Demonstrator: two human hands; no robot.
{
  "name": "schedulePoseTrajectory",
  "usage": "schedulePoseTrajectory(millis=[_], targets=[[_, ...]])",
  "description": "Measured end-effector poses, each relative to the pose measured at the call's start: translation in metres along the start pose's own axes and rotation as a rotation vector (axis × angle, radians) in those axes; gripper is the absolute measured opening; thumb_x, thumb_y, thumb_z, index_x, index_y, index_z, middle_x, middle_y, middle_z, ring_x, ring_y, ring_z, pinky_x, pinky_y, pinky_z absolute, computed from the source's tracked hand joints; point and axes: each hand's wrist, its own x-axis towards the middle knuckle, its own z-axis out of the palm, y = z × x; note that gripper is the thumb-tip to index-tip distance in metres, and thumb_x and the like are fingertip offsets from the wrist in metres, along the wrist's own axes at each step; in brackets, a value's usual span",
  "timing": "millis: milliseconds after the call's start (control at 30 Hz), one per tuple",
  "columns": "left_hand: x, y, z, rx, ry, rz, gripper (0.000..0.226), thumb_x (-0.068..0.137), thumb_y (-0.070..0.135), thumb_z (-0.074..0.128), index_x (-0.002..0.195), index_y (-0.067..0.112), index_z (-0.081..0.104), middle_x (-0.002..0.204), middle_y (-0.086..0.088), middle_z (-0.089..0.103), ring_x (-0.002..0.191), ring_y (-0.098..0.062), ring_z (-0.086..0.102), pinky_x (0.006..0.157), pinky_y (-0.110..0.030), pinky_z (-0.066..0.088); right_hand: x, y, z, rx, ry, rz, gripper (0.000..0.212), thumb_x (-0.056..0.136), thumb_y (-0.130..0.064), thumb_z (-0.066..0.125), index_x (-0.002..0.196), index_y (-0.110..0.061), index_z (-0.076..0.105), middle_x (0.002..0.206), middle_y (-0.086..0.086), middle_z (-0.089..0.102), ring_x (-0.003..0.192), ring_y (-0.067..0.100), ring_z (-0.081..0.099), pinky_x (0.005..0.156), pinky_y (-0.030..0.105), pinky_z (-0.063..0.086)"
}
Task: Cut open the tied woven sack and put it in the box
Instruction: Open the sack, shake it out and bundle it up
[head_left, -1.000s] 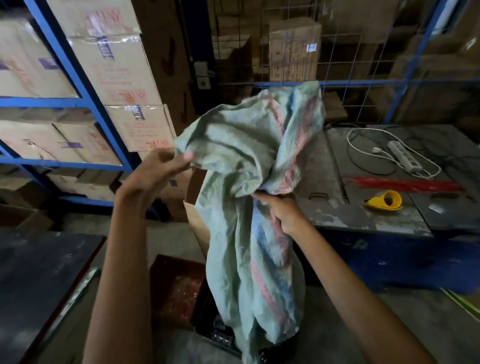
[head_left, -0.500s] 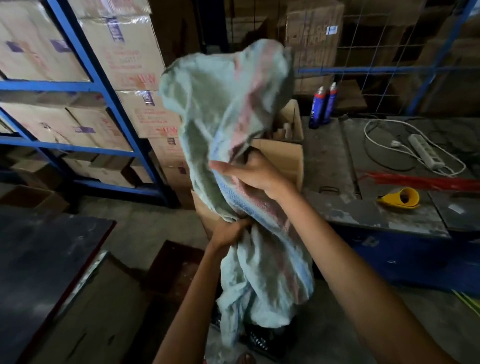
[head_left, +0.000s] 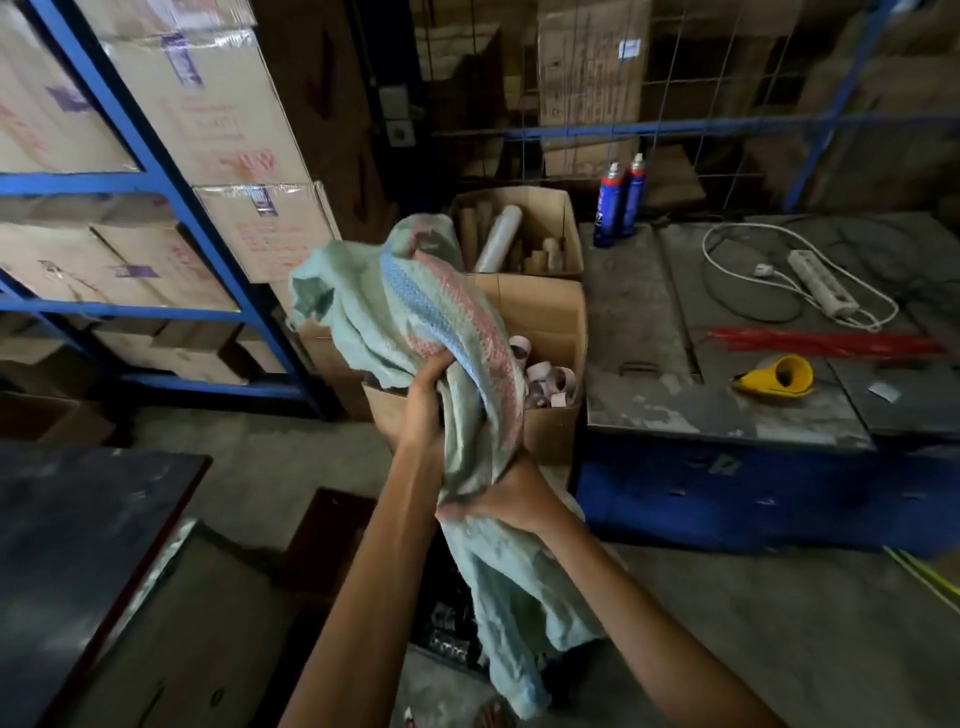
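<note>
The woven sack (head_left: 400, 317) is pale green with blue and pink stripes, empty and crumpled. I hold it bunched in front of me, its top leaning over the near left corner of an open cardboard box (head_left: 553, 312) that holds small paper rolls. My left hand (head_left: 426, 400) grips the bunch from underneath, at the box's front edge. My right hand (head_left: 511, 501) clamps the sack lower down, and the loose tail (head_left: 519, 613) hangs below it toward the floor.
A second open box (head_left: 566, 218) with tubes stands behind the first. To the right is a blue metal table (head_left: 727, 415) with a yellow tool (head_left: 776, 376), red strips (head_left: 821, 340), a power strip (head_left: 823, 288) and two spray cans (head_left: 621, 200). Blue shelving (head_left: 171, 197) with cartons lines the left; a dark tabletop (head_left: 78, 545) sits lower left.
The sack has come down from held high to a tight bunch over the box's corner. My left hand now grips above my right. The view shifted, showing both boxes.
</note>
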Motion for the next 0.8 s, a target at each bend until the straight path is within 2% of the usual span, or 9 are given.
schedulePoseTrajectory(millis=[133, 233, 367, 467, 533, 567, 633, 700, 800], targets=[[0.003, 0.009, -0.004, -0.001, -0.006, 0.048, 0.047, 0.092, 0.033, 0.069, 0.13, 0.005, 0.068, 0.126, -0.016, 0.072, 0.122, -0.034, 0.066, 0.109, -0.048, 0.05, 0.012, -0.01, 0.003, 0.065, 0.288, 0.027, 0.053, 0.062, -0.011, 0.09, 0.109, -0.019, 0.067, 0.094, -0.023, 0.067, 0.078, -0.026, 0.062, 0.064, 0.002, 0.05], [0.001, 0.037, -0.029, 0.471, -0.015, 0.128, 0.057, 0.091, 0.048, 0.068, 0.136, 0.012, 0.064, 0.129, -0.011, 0.073, 0.119, -0.026, 0.069, 0.108, -0.047, 0.05, 0.014, -0.025, -0.015, -0.034, 0.409, -0.055, 0.061, 0.066, -0.016, 0.085, 0.122, -0.017, 0.062, 0.111, -0.008, 0.07, 0.109, -0.002, 0.066, 0.089, 0.021, 0.055], [-0.019, 0.069, -0.077, 1.194, -0.08, -0.255, 0.095, 0.087, 0.084, 0.03, 0.112, 0.001, 0.072, 0.103, -0.02, 0.08, 0.105, -0.038, 0.074, 0.088, -0.04, 0.055, 0.015, -0.053, -0.035, -0.489, 0.462, -0.151, 0.079, 0.07, -0.054, 0.07, 0.141, -0.033, 0.042, 0.13, 0.006, 0.063, 0.119, 0.034, 0.058, 0.102, 0.048, 0.048], [-0.034, 0.083, -0.098, 1.517, -0.006, -0.5, 0.108, 0.068, 0.1, 0.027, 0.096, 0.005, 0.071, 0.078, -0.013, 0.082, 0.069, -0.024, 0.081, 0.067, -0.03, 0.057, 0.019, -0.082, -0.042, -0.836, 0.407, -0.131, 0.074, 0.073, -0.037, 0.072, 0.137, -0.041, 0.035, 0.125, 0.007, 0.06, 0.11, 0.035, 0.06, 0.098, 0.048, 0.044], [-0.04, 0.092, -0.11, 1.633, 0.142, -0.391, 0.103, 0.058, 0.098, 0.047, 0.105, 0.01, 0.069, 0.075, -0.007, 0.082, 0.066, -0.019, 0.079, 0.056, -0.027, 0.057, 0.019, -0.104, -0.043, -0.941, 0.382, -0.135, 0.075, 0.072, -0.025, 0.073, 0.137, -0.041, 0.039, 0.121, 0.004, 0.063, 0.112, 0.032, 0.061, 0.097, 0.044, 0.042], [-0.042, 0.097, -0.116, 1.697, 0.212, -0.252, 0.109, 0.053, 0.095, 0.059, 0.12, 0.009, 0.064, 0.093, -0.008, 0.082, 0.083, -0.022, 0.079, 0.062, -0.029, 0.059, 0.018, -0.115, -0.043, -0.981, 0.392, -0.179, 0.075, 0.071, -0.022, 0.073, 0.137, -0.04, 0.042, 0.119, 0.002, 0.066, 0.113, 0.03, 0.061, 0.098, 0.044, 0.041], [-0.039, 0.102, -0.125, 1.761, 0.235, 0.07, 0.148, 0.03, 0.091, 0.075, 0.15, 0.017, 0.029, 0.144, -0.011, 0.056, 0.131, -0.03, 0.056, 0.099, -0.045, 0.055, 0.016, -0.136, -0.044, -0.994, 0.438, -0.322, 0.072, 0.068, -0.018, 0.073, 0.134, -0.039, 0.051, 0.115, -0.002, 0.071, 0.113, 0.026, 0.063, 0.097, 0.044, 0.037], [-0.035, 0.102, -0.123, 1.727, 0.079, 0.291, 0.164, 0.017, 0.089, 0.078, 0.155, 0.04, 0.004, 0.164, -0.003, 0.024, 0.151, -0.032, 0.023, 0.12, -0.056, 0.032, 0.012, -0.16, -0.046, -0.903, 0.454, -0.437, 0.067, 0.069, -0.018, 0.074, 0.13, -0.039, 0.057, 0.11, -0.004, 0.073, 0.109, 0.025, 0.065, 0.095, 0.043, 0.039], [-0.024, 0.084, -0.115, 1.533, -0.258, 0.449, 0.152, 0.032, 0.075, 0.091, 0.156, 0.047, 0.007, 0.166, 0.015, 0.017, 0.156, -0.015, 0.015, 0.127, -0.05, 0.021, 0.008, -0.191, -0.049, -0.61, 0.432, -0.523, 0.048, 0.082, -0.015, 0.067, 0.127, -0.033, 0.065, 0.114, -0.002, 0.075, 0.11, 0.023, 0.068, 0.096, 0.046, 0.051]])
